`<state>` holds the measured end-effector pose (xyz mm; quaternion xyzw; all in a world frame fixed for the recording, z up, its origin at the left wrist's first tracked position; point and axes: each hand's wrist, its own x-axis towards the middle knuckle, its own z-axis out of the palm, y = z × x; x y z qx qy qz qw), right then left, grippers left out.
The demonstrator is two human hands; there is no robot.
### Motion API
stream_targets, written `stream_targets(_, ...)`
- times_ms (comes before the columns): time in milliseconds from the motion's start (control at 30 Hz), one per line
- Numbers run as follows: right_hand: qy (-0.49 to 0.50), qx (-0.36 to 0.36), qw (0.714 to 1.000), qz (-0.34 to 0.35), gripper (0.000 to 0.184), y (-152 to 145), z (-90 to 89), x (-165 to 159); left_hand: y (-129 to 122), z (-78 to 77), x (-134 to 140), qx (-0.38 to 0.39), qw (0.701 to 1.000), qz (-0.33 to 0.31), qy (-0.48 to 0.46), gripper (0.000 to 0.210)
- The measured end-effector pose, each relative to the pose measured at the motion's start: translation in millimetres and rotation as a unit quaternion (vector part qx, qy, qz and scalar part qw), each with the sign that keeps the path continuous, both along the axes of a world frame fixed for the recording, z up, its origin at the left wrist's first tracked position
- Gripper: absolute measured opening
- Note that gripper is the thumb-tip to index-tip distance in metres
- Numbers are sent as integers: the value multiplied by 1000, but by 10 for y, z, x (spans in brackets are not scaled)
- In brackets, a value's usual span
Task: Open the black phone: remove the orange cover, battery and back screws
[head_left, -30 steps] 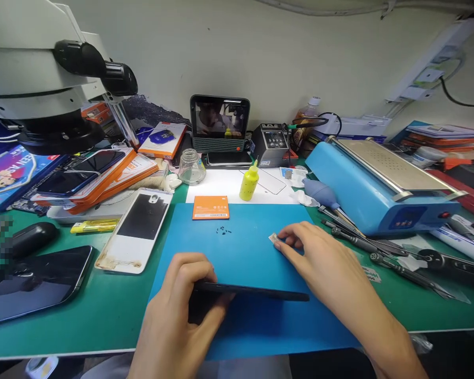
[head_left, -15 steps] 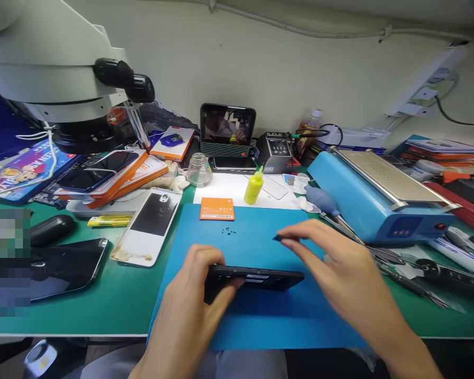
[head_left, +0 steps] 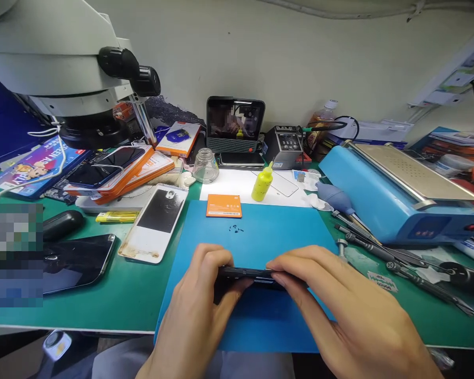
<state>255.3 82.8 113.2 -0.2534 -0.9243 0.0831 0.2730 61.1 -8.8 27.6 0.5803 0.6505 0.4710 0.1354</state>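
Note:
A black phone (head_left: 244, 273) is held on edge above the blue mat (head_left: 276, 231), its long side facing up. My left hand (head_left: 195, 302) is closed round its left end, thumb on the near face and fingers behind. My right hand (head_left: 335, 300) is closed in a pinch at the phone's top edge, right of its middle. The small dark opening pick in those fingers is now mostly hidden by them. Beyond the phone, tiny black screws or bits (head_left: 236, 229) lie on the mat, with an orange battery (head_left: 223, 206) behind them.
A yellow dropper bottle (head_left: 263, 183) and a glass jar (head_left: 206, 166) stand at the back. On the left lie a white phone panel (head_left: 154, 223) and a dark phone (head_left: 79, 266), beneath the microscope (head_left: 90, 79). Tweezers (head_left: 418, 284) and a blue heating plate machine (head_left: 379, 200) occupy the right.
My right hand has come in from the right, bringing the pick against the phone's top edge. My left hand keeps its hold on the phone. The camera view has shifted slightly.

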Motion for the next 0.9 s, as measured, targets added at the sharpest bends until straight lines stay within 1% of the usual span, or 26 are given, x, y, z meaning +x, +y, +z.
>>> stream_targets(167,-14,7,1000,-1,20,-24,-11,25,-7,-15,4,-4,1000,4,-4,30)
stream_targets(400,-33,16,999,17,21,-1,30,35,-28,-16,18,-11,1000,1,-11,30)
stream_targets(500,-46,23,998,22,19,22,49,38,-25,-3,8,-16,1000,-1,-11,29)
stream_targets(633,-62,38,997,24,16,50,68,39,-7,3,3,-3,1000,-3,-3,30)
stream_targets(900,-42,49,998,29,19,60,57,14,-8,-3,36,-1,1000,5,-2,30)
